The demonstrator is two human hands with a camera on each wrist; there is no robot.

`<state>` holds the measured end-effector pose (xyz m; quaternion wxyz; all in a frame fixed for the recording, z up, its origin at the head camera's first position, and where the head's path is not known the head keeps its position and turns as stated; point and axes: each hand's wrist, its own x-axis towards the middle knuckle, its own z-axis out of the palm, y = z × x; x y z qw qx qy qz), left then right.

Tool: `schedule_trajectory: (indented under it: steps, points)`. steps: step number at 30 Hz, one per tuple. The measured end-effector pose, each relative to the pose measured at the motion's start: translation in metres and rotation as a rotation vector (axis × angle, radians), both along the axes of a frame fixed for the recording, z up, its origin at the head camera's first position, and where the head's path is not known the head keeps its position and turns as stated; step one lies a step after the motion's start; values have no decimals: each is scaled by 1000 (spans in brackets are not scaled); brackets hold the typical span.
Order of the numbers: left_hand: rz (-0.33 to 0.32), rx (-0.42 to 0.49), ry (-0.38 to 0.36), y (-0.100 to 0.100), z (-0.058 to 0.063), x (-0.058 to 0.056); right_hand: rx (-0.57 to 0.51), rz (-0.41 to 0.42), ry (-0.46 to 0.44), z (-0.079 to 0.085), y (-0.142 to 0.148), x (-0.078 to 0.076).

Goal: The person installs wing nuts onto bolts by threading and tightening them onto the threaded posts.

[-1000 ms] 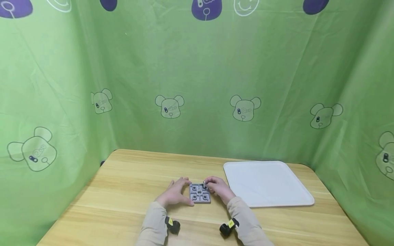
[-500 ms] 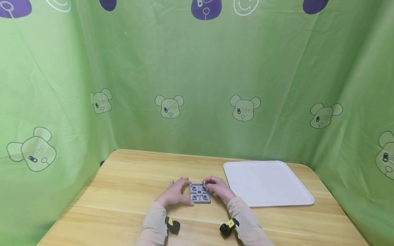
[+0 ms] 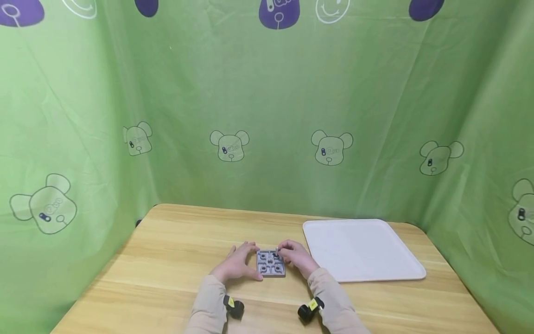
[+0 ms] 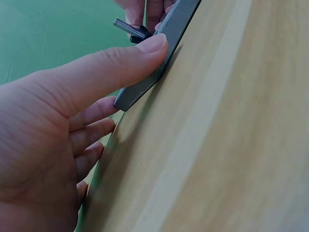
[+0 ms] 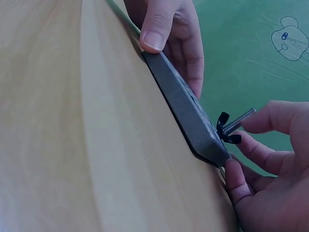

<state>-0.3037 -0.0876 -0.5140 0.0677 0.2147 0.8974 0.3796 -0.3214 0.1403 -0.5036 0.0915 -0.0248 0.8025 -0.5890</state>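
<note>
A grey square plate (image 3: 270, 274) with recessed pockets lies on the table in the head view. My left hand (image 3: 235, 265) spans its left side, the thumb at the near left corner and the fingers at the far left one. At the plate's far right corner, a silver threaded bolt (image 5: 242, 119) sticks up, carrying a black wing nut (image 5: 232, 139). My right hand (image 3: 297, 256) holds the wing nut with its fingertips, one finger close to the bolt's tip. In the right wrist view another fingertip of that hand rests against the plate's edge.
A white tray (image 3: 359, 250) lies right of my right hand on the wooden table (image 3: 200, 222). Black wrist cameras (image 3: 306, 312) are strapped over both sleeves. A green curtain (image 3: 271, 93) with cartoon prints stands behind the table and at both sides.
My right fingertips have shifted slightly at the wing nut, and the bolt shows less between them in the head view. The left hand and the plate keep their place.
</note>
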Motion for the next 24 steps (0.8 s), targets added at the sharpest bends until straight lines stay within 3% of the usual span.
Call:
schedule_trajectory:
  steps: [6, 24]
  points:
    - [-2, -4, 1, 0, 1, 0, -2, -40, -1, 0, -1, -2]
    - [4, -23, 10, 0, 1, 0, 2, -14, -2, -3, -1, -1]
